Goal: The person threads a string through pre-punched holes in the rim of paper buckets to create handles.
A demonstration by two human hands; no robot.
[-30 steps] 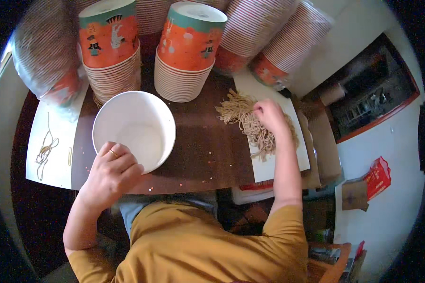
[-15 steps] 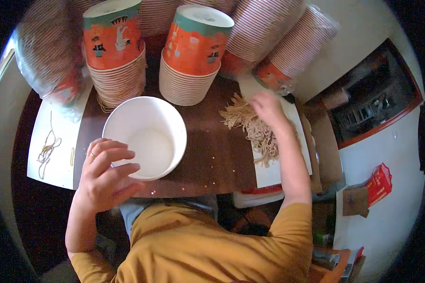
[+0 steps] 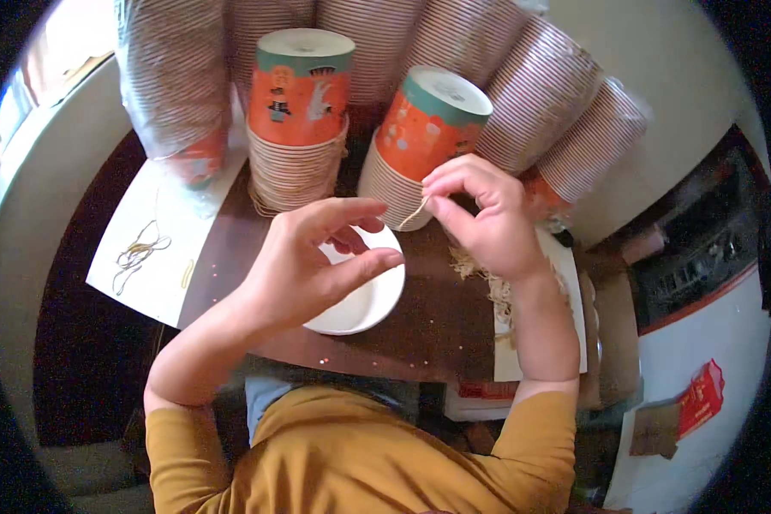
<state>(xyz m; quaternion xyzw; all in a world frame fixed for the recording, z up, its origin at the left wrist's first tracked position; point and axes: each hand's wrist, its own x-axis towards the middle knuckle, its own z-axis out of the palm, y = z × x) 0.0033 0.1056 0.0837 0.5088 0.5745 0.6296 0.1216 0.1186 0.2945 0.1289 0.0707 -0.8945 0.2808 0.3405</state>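
Between the thumb and fingers of my right hand is the end of a thin beige cord, its free part pointing down and left. My left hand is held just left of it, thumb and fingers apart with nothing between them. Below both hands a white paper bucket stands with its opening facing me, partly covered by my left hand. A pile of beige cords lies on white paper at the right, partly behind my right forearm.
Two stacks of upturned orange-and-green buckets, a left stack and a right stack, stand behind my hands. Plastic-wrapped bucket stacks line the back. Loose darker strings lie on paper at the left of the brown table.
My right hand has lifted from the cord pile with a cord and come toward the middle. My left hand has left the bucket's side and risen toward it. The view has shifted.
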